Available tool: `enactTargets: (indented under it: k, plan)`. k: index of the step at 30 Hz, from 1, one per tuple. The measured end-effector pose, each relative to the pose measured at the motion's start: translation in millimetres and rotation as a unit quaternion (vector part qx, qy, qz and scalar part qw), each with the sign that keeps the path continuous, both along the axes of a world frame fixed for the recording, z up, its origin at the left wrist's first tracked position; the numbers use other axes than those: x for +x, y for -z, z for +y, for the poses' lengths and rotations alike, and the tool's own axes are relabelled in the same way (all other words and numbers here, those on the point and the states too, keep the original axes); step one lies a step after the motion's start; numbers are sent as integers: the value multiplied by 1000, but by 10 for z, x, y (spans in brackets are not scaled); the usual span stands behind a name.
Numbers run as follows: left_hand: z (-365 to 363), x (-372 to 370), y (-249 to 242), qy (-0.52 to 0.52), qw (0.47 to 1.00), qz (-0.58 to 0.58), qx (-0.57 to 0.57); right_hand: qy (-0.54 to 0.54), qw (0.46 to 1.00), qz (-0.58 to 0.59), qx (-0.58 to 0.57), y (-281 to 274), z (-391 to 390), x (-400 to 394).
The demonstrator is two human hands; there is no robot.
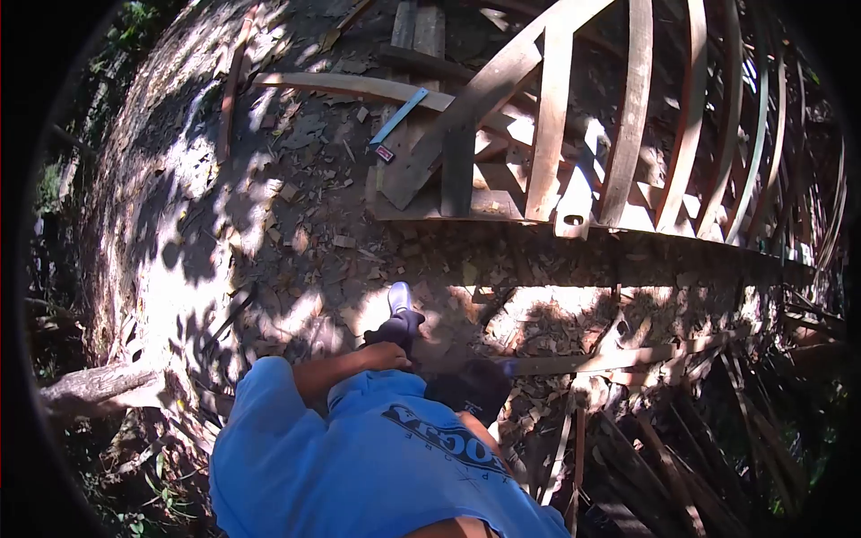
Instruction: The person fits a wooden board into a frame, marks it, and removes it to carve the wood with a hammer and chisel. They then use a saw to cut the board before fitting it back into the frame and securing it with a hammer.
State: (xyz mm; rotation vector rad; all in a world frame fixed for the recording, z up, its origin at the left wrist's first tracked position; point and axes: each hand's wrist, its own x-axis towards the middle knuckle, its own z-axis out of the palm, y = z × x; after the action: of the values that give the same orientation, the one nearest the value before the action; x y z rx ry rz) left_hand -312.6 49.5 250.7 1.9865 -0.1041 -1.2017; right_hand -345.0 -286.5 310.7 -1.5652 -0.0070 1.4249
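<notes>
Left hand [387, 356] closed around a dark tool [401, 316], which projects forward from the fist, its pale tip over leaf-strewn ground [296, 233]. Right hand hidden; grip undeterminable.

The wooden boat frame [628, 134] stands ahead and to the right. A spirit level [398, 117] lies just left of the boat frame, on the planks at its near end. A long plank [350, 85] runs leftward from the boat frame. Wood chips [314, 224] cover the ground before it. A log [90, 386] lies well apart, far left and nearer than the boat frame.
</notes>
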Motion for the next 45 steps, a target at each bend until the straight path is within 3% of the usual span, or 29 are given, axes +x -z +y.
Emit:
enactTargets:
  k: [2, 5, 7, 8, 10, 11, 12, 14, 16, 17, 18, 19, 20, 21, 22, 24, 26, 30, 32, 36, 40, 41, 44, 45]
  plan:
    - [-223, -198, -79, -3, 1000, 14, -10, 2, 999, 19, 29, 231, -327, -136]
    - [-590, -294, -875, -48, 987, 154, 22, 19, 993, 48, 104, 804, -815, -461]
    - [-733, -603, -798, -86, 985, 150, 2, 4, 984, 110, 141, 1082, -1071, -592]
    - [-856, -591, -788, -72, 972, 221, 26, -33, 981, 146, 120, 1164, -1177, -539]
    - [-1060, -451, -664, -44, 933, 351, 65, -165, 960, 226, 14, 678, -1000, 324]
    - [-1127, -651, -199, -59, 957, 285, -12, -213, 969, 123, -12, 690, -925, 617]
    - [-1152, -780, 328, -70, 972, 208, -84, -212, 976, 49, -9, 1040, -904, 891]
    - [-1463, -75, 645, -43, 960, 262, -88, -199, 975, -101, 2, 1650, -692, 1579]
    - [-1765, 416, 1539, -116, 976, 166, -77, -106, 974, -196, -45, 2027, -411, 2473]
    - [-1955, 649, 2103, -150, 979, 120, -62, -53, 963, -263, -24, 2329, -257, 2876]
    - [-2119, 880, 2701, -214, 971, 51, -90, 78, 957, -278, 30, 2564, -79, 3198]
    - [-2282, 1115, 3239, -276, 954, -19, -116, 120, 953, -277, 29, 2660, 135, 3563]
    - [-2369, 1430, 3391, -340, 927, -39, -151, 199, 947, -229, 104, 2826, 332, 3830]
    - [-2410, 1724, 3494, -400, 896, -60, -183, 232, 927, -256, 148, 2978, 549, 4093]
    - [-2447, 1906, 3870, -407, 903, -38, -136, 238, 908, -292, 186, 3149, 734, 4332]
    - [-2381, 2177, 4040, -451, 870, -11, -199, 215, 868, -391, 219, 3178, 1117, 4694]
    - [-2372, 2291, 4779, -458, 850, -29, -256, 222, 831, -455, 231, 3253, 1478, 4949]
    - [-2192, 2384, 5312, -558, 763, -50, -324, 205, 797, -545, 160, 3445, 2009, 5344]
    - [-2154, 2350, 5438, -575, 723, -49, -380, 194, 785, -569, 149, 3452, 2174, 5390]
    - [-1936, 2250, 5160, -585, 734, -41, -343, 205, 762, -586, 183, 3403, 2324, 5267]
    - [-1815, 2230, 5301, -617, 699, -52, -358, 265, 751, -564, 217, 3485, 2463, 5244]
    - [-1786, 2198, 5214, -645, 676, -10, -356, 277, 754, -547, 235, 3490, 2476, 5225]
    - [-1709, 2150, 5121, -654, 672, -63, -341, 290, 764, -482, 315, 3441, 2445, 5116]
    - [-1690, 2159, 5135, -655, 670, -65, -344, 295, 754, -508, 294, 3415, 2390, 5060]
